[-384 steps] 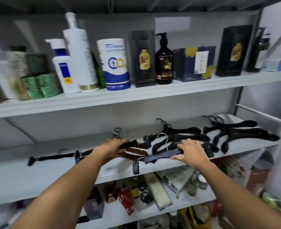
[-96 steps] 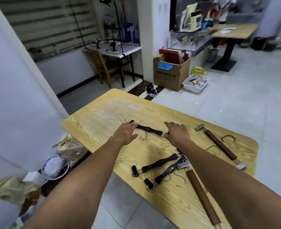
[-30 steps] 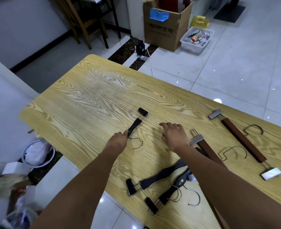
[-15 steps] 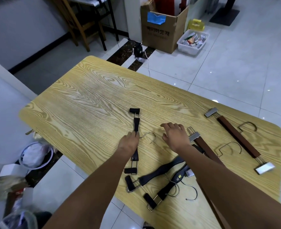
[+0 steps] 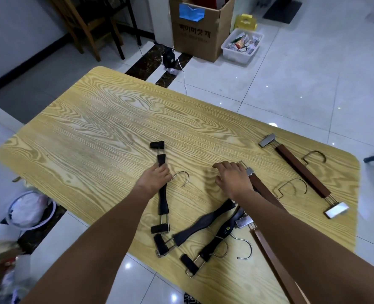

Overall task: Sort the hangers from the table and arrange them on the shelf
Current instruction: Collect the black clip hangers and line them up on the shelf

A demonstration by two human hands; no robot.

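Observation:
On the yellow wood-grain table [image 5: 98,137] lie several clip hangers. My left hand [image 5: 154,177] is shut on a black clip hanger [image 5: 163,201] that lies lengthwise, its metal hook [image 5: 181,177] pointing right. My right hand [image 5: 232,177] rests flat, fingers apart, beside the metal clip of a brown wooden hanger [image 5: 261,189] partly under my forearm. Two more black hangers [image 5: 200,223] [image 5: 216,242] lie near the front edge. Another brown hanger [image 5: 302,174] lies at the right. A third brown one [image 5: 274,266] runs under my right arm.
Beyond the table stand a cardboard box [image 5: 200,29], a white bin of small items [image 5: 242,44] and a wooden chair [image 5: 87,20] on the tiled floor. A bag-lined basket [image 5: 31,209] sits at the left by the table's edge. The shelf is out of view.
My left hand has turned the black hanger from slanted to lengthwise and drawn it nearer the other black hangers. My right hand has stayed in place by the brown hanger.

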